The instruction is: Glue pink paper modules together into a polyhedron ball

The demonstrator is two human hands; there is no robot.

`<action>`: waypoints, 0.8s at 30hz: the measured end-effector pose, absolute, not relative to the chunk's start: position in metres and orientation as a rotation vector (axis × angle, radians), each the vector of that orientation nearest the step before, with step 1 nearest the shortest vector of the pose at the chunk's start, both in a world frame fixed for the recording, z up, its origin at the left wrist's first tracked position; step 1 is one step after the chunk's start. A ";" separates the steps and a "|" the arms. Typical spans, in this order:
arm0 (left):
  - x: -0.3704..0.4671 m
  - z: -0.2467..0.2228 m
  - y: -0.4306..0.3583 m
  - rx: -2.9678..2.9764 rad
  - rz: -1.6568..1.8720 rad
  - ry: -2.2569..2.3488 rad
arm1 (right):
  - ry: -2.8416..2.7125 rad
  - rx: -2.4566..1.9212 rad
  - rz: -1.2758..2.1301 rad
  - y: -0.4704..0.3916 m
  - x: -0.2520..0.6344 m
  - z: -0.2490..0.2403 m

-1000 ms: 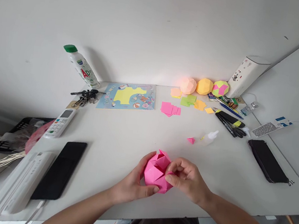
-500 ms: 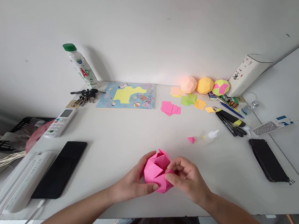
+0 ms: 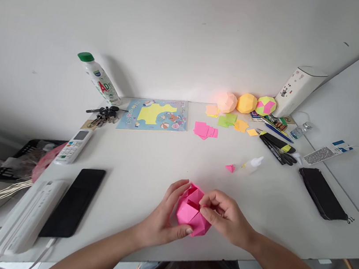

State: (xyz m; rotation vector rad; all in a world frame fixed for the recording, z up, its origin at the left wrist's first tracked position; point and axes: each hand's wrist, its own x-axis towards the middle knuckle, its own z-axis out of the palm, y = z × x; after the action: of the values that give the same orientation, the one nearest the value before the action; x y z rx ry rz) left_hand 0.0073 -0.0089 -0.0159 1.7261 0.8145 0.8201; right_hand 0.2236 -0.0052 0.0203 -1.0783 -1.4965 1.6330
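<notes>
A pink folded-paper ball (image 3: 191, 215) with open slots in its top is held just over the near part of the table. My left hand (image 3: 165, 217) is wrapped round its left side, thumb at the lower front and fingers behind. On the upper right, my right hand (image 3: 226, 214) pinches the paper at a slot's edge between thumb and forefinger; its other fingers are curled. A small folded pink paper piece (image 3: 230, 168) lies beyond the right hand, beside a clear glue bottle (image 3: 252, 164) with a white nozzle.
Pink paper squares (image 3: 205, 130) and other coloured squares lie near the wall, below finished paper balls (image 3: 246, 103). A box cutter (image 3: 277, 140) and a black pouch (image 3: 321, 192) are right. A phone (image 3: 72, 203), remote (image 3: 73, 146), keys (image 3: 105, 115) and bottle (image 3: 102, 81) stand or lie left.
The pink ball has turned slightly and shifted a little right and down. My left fingers have lifted and loosened somewhat; the right hand keeps its pinch in nearly the same place.
</notes>
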 end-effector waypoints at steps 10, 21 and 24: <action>0.005 -0.002 -0.016 2.178 0.903 0.795 | -1.828 -0.908 1.413 -0.005 0.225 0.028; 0.009 -0.004 -0.024 2.323 1.126 0.677 | -1.982 -0.774 1.218 -0.005 0.224 0.024; 0.010 -0.002 -0.024 2.365 1.155 0.653 | -1.991 -0.765 1.211 -0.004 0.223 0.024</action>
State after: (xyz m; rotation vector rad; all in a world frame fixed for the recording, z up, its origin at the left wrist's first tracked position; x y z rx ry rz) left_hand 0.0098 -0.0239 -0.0024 2.3648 0.6532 1.1554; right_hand 0.2232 -0.0044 0.0244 -0.7653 -1.9906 1.2107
